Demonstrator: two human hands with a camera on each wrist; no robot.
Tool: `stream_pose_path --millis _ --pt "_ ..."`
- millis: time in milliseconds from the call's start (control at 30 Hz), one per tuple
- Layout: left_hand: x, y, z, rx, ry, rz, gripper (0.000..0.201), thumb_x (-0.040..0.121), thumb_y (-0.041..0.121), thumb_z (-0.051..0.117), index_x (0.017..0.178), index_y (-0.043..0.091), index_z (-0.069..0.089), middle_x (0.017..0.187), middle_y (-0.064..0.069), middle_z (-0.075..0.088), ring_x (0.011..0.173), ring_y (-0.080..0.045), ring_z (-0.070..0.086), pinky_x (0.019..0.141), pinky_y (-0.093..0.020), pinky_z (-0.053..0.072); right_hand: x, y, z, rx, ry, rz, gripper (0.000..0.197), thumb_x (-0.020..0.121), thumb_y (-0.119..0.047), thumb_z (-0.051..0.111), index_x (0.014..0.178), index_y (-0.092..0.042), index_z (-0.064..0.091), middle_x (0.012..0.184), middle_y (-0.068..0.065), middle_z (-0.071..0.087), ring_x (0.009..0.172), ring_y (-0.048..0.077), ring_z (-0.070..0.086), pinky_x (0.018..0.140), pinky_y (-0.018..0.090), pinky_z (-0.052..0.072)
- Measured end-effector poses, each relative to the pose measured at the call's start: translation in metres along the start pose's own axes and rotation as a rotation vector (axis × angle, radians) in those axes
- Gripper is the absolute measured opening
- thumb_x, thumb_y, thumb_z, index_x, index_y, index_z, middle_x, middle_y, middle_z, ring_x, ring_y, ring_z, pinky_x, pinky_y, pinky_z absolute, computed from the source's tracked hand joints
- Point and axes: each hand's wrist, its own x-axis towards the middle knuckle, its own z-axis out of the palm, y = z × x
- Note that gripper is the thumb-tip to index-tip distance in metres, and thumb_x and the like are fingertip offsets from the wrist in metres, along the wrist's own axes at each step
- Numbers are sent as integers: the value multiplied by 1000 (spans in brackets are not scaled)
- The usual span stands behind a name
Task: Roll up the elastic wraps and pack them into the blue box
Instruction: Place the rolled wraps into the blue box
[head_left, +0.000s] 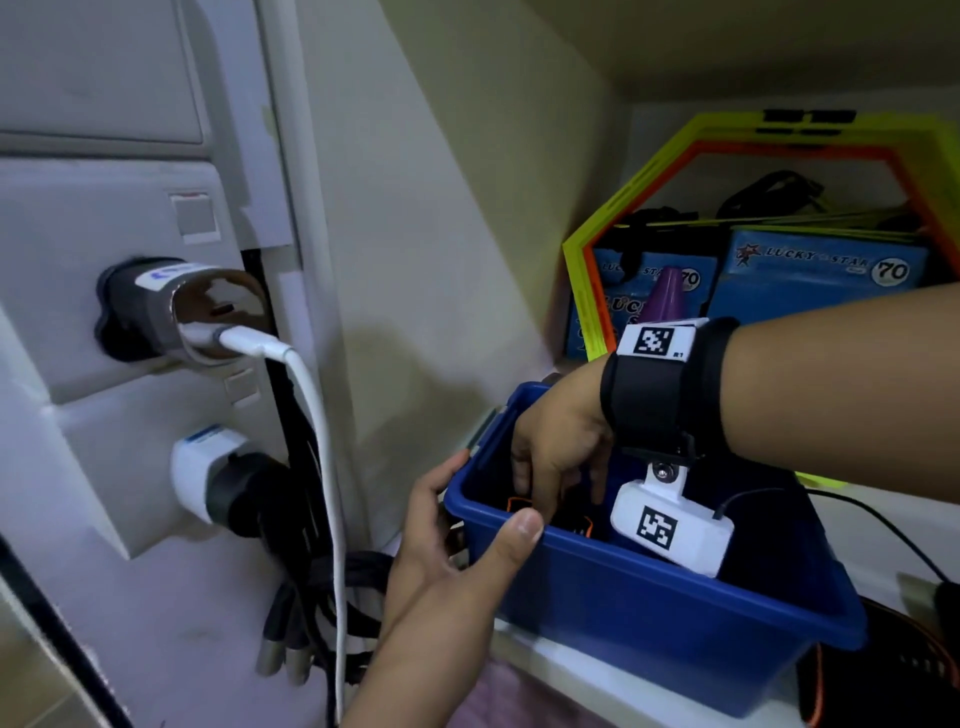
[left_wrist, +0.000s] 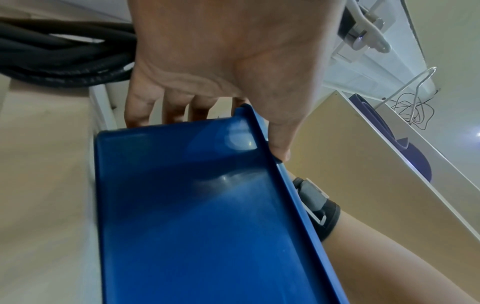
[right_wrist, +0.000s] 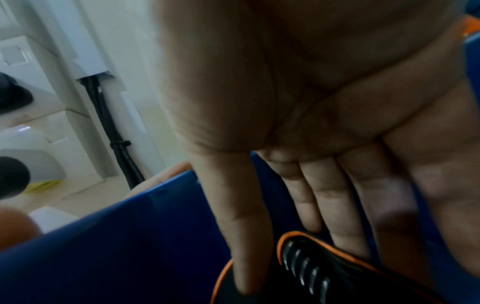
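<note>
The blue box (head_left: 649, 613) is gripped at its near-left corner by the left hand (head_left: 457, 566), while a black-and-orange wrap (right_wrist: 324, 273) is pressed down inside by the straight fingers (right_wrist: 244, 236) of the right hand (head_left: 561, 441). If the wrap is let go too soon, it could probably spring loose and unroll, and the box looks like it could be tipped off the shelf edge by a hard push.

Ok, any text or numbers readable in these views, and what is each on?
"LUCKY STAR": right blue carton on the shelf.
"70": white circle on that carton.
"70": left blue carton; its other lettering is partly hidden.
"R1": wrist marker tag, small.
Plug sticker: too blurred to read.
</note>
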Motion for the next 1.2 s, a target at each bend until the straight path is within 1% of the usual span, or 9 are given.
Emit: stream_pose_path --millis 133,233,367,500,600,700,867,1033,1200 --pt "-2 2 1 14 17 3 67 66 49 84 126 52 54 114 22 71 107 2 67 81 -16 54 -22 9 -11 -14 75 -27 47 83 -19 80 124 -5 64 96 8 68 111 33 67 89 50 59" --pt "-4 6 3 -3 19 4 66 67 47 81 126 51 53 115 24 70 107 4 66 82 -16 54 -45 23 -22 -5 141 -34 46 85 -19 78 126 -5 61 97 8 70 110 32 68 91 50 58" --pt "-6 6 5 -29 9 -4 62 74 45 84 127 52 54 121 16 71 112 -4 67 92 -27 52 -78 53 -37 -24 226 -46 46 86 -20 77 126 -7 59 99 9 72 94 26 69 75 39 58" --pt "-8 4 8 -48 33 -14 70 65 55 82 129 54 53 126 11 70 118 -13 66 103 -43 49 -111 97 -43 -2 272 -34 45 84 -20 78 124 -6 63 98 9 72 89 23 70 68 35 57" --pt "-11 5 16 -77 59 0 63 72 39 84 128 48 55 121 10 72 113 -11 68 98 -37 49 -124 137 -39 19 279 -3 43 82 -20 81 119 -8 65 99 12 73 82 21 69 63 33 57" --pt "-14 8 24 -86 92 3 59 75 37 69 132 43 53 117 14 73 107 -4 68 96 -35 48 -124 181 -25 48 264 62 48 76 -18 86 116 -11 62 85 7 69 73 19 66 55 30 54" --pt "-12 6 27 -66 122 -22 45 92 25 63 131 45 53 112 18 74 105 -2 69 93 -33 48 -120 242 8 -79 203 177 47 74 -32 85 111 -19 61 109 12 70 79 14 66 58 27 56" --pt "-12 5 27 -42 139 -26 43 95 26 59 134 44 51 115 16 73 107 -4 68 91 -33 47 -124 256 50 72 111 42 59 71 -43 87 117 -21 58 118 9 69 86 13 70 66 29 58" --pt "-11 2 31 -37 174 -32 41 98 24 57 133 43 52 114 13 74 107 -9 69 91 -35 49 -116 240 87 -64 91 -53 70 59 -63 83 113 -26 58 112 13 71 79 19 65 67 32 54"
